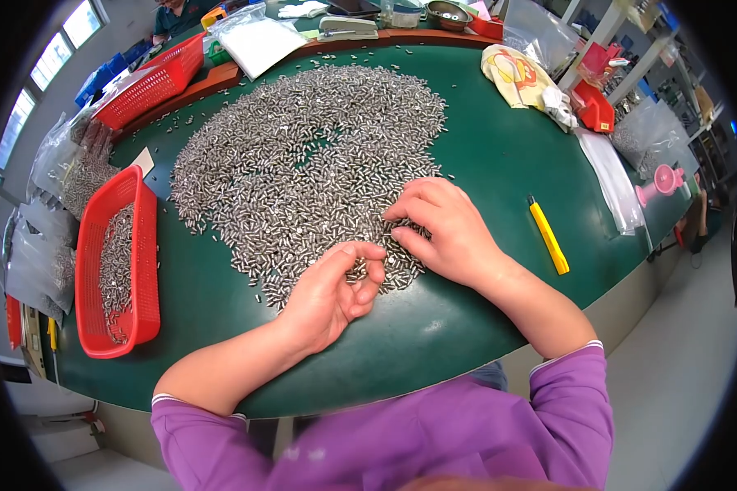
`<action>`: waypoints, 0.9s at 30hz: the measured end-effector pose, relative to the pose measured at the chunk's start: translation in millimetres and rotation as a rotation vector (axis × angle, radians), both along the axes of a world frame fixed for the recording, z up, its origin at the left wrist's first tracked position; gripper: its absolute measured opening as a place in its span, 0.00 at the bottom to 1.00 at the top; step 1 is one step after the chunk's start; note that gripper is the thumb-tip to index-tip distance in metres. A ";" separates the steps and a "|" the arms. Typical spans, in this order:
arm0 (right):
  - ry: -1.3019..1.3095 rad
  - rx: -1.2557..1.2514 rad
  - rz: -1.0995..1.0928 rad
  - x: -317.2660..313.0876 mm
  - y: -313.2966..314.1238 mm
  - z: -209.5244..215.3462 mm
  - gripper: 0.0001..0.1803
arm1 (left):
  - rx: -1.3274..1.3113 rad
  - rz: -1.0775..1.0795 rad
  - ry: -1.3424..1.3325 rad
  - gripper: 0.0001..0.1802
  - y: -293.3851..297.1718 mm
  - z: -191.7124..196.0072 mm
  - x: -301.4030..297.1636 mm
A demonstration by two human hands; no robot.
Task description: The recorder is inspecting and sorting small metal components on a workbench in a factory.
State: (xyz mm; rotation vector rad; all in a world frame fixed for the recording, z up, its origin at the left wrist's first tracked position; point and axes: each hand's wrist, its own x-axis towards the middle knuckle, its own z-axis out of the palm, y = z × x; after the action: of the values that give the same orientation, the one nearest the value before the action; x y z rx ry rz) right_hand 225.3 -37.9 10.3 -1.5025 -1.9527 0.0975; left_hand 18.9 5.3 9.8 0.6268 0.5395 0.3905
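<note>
Lying around half-curled left hand [329, 293] and right hand [448, 227], grip indiscernible, silvery metal cylinders [282, 192], likely slippery, are best pinched mid-length.

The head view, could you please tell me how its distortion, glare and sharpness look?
In the head view, the near edge of the smooth dark-green tabletop bows and the corners go black; daylight whitens the pale rectangular window panes; a soft highlight marks the tabletop's near side; the purple fabric shirt is smeared, while the heap of small silvery metal cylinders looks sharper.

Workshop, with metal parts [262, 164] on a green workbench [422, 344].
</note>
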 end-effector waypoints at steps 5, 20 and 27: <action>-0.014 0.001 0.013 -2.4 1.2 -11.1 0.10 | -0.022 -0.013 -0.079 0.15 2.7 -7.7 -1.3; 0.185 0.061 0.207 -12.1 -9.8 8.1 0.09 | 0.085 -0.029 0.010 0.08 -2.3 -3.0 1.8; -0.131 -0.024 -0.035 5.6 -10.4 13.6 0.15 | 0.056 -0.031 -0.006 0.06 -0.7 -4.1 0.0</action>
State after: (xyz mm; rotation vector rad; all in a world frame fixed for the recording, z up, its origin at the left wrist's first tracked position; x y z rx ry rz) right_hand 230.9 -48.3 23.8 -1.5942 -2.0325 0.0079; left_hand 18.9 4.6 5.7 0.6871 0.5134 0.3790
